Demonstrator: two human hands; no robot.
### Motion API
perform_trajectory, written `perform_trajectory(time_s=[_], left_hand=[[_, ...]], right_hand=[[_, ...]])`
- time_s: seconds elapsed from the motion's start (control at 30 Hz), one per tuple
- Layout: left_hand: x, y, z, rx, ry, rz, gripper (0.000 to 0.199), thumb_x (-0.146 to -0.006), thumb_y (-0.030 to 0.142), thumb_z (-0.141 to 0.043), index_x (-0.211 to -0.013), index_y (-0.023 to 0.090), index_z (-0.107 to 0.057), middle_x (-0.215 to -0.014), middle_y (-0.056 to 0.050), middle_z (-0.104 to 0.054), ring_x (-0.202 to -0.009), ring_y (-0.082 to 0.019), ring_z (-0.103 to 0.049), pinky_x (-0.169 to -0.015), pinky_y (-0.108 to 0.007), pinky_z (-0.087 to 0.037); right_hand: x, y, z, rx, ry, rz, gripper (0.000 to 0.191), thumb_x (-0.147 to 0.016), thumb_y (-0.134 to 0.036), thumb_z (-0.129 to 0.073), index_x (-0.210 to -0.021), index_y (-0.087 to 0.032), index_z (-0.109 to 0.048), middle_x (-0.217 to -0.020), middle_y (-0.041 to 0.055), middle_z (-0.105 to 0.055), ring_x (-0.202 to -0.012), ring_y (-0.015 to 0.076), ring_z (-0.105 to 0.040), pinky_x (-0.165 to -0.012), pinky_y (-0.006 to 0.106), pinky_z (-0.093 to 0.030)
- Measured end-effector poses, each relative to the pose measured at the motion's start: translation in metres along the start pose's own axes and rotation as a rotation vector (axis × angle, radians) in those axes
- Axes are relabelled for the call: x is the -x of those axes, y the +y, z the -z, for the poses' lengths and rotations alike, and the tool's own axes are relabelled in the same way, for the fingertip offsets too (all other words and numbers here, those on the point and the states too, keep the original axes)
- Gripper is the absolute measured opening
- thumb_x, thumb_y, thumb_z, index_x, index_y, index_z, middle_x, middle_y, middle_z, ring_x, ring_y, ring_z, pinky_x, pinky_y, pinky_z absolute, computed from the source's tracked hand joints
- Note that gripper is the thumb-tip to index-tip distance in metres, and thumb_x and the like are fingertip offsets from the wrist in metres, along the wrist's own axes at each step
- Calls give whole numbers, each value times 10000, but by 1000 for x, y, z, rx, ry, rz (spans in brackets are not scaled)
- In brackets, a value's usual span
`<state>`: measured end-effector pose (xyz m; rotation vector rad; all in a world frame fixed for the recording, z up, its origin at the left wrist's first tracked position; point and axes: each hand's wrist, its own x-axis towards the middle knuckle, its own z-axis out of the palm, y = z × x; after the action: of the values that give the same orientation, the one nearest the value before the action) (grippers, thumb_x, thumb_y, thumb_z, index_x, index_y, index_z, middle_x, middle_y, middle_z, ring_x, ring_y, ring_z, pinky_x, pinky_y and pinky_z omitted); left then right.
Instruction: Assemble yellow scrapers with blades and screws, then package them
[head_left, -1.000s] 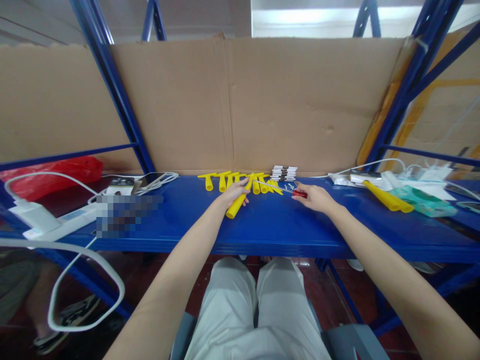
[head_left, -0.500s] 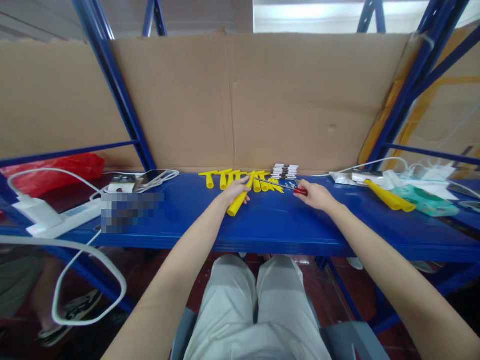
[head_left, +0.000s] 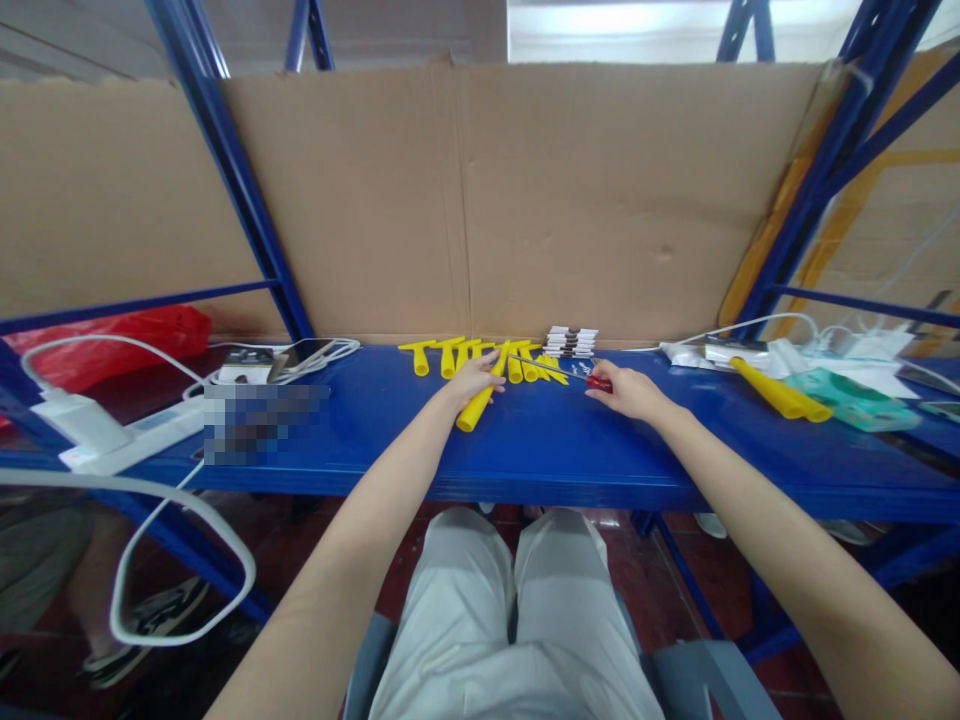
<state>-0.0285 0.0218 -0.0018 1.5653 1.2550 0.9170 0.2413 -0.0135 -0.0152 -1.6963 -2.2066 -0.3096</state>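
Note:
My left hand (head_left: 474, 380) is closed around a yellow T-shaped tool (head_left: 472, 412), whose round hollow-looking handle points toward me. In my right hand (head_left: 628, 392) is a screwdriver (head_left: 599, 383), gripped by its red handle. Its thin metal shaft reaches left to the head of the yellow tool; whether the tip touches a screw is too small to make out. Behind my hands, several more yellow T-shaped tools (head_left: 421, 360) lie in a row on the blue table (head_left: 555, 450). Small yellow pieces (head_left: 551, 370) lie beside the shaft.
A stack of white pieces with dark middles (head_left: 570, 342) stands against the cardboard panel (head_left: 600, 200). Yellow tubes (head_left: 780, 392) and a green plastic packet (head_left: 851, 400) lie at right. On the left are a power strip (head_left: 142, 437), cables and a red bag (head_left: 127, 345).
Almost nothing differs. Both hands keep their hold on the yellow tool and the screwdriver, and the view has shifted very slightly.

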Motion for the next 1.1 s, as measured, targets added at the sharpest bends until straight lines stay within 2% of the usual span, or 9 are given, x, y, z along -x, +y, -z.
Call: perform_trajectory(time_s=[0.2, 0.37, 0.5, 0.63, 0.8, 0.9, 1.1], left_hand=[[0, -2, -1, -82, 66, -56, 789, -696, 48, -671, -1390, 257, -357, -1380, -142, -439, -880, -171, -628, -627, -234, -527], [2, 0, -1, -114, 71, -84, 781, -676, 20, -666, -1379, 212, -385, -1352, -143, -470, -1038, -208, -582, -729, -253, -523], [0, -1, -2, -123, 70, -71, 794, -686, -22, -613, -1396, 219, -352, -1272, -146, -530, -839, -157, -630, -644, -250, -523], [-2, -3, -2, -134, 58, -61, 801, -687, -39, -575, -1408, 214, -334, -1168, -135, -587, -624, -81, -597, -565, -221, -495], [-4, -5, -1, -148, 41, -72, 814, -674, -34, -568, -1411, 217, -330, -1138, -118, -599, -581, -57, -573, -541, -193, -474], [-5, -6, -1, -145, 39, -74, 818, -675, -30, -564, -1414, 223, -322, -1184, -128, -574, -599, -64, -585, -555, -202, -477], [-4, -5, -1, -126, 39, -61, 809, -687, -22, -573, -1412, 237, -324, -1221, -132, -552, -632, -74, -598, -552, -196, -469]], right_hand=[[2, -1, 2, 18, 21, 31, 160, -832, -355, -486, -899, -218, -536, -806, 53, -668, -707, 198, -614, -557, 259, -359], [4, -2, 5, 46, -2, 54, 246, -857, -386, -442, -955, -225, -601, -925, 65, -683, -782, 212, -625, -601, 273, -388], [3, -2, 4, 31, -28, 51, 281, -874, -379, -415, -997, -223, -613, -944, 71, -687, -802, 214, -631, -625, 278, -407], [1, -1, 1, -8, 6, 45, 255, -826, -371, -508, -1013, -207, -563, -933, 76, -684, -799, 216, -632, -624, 274, -409], [1, 0, 1, 7, 29, 45, 145, -817, -319, -504, -907, -210, -539, -851, 61, -677, -721, 196, -620, -575, 260, -375], [3, -2, 4, 47, 34, 79, 157, -832, -351, -478, -857, -222, -563, -810, 47, -674, -702, 189, -609, -553, 257, -353], [3, -1, 4, 57, 9, 60, 248, -853, -382, -448, -950, -233, -621, -915, 56, -692, -779, 202, -628, -608, 270, -394]])
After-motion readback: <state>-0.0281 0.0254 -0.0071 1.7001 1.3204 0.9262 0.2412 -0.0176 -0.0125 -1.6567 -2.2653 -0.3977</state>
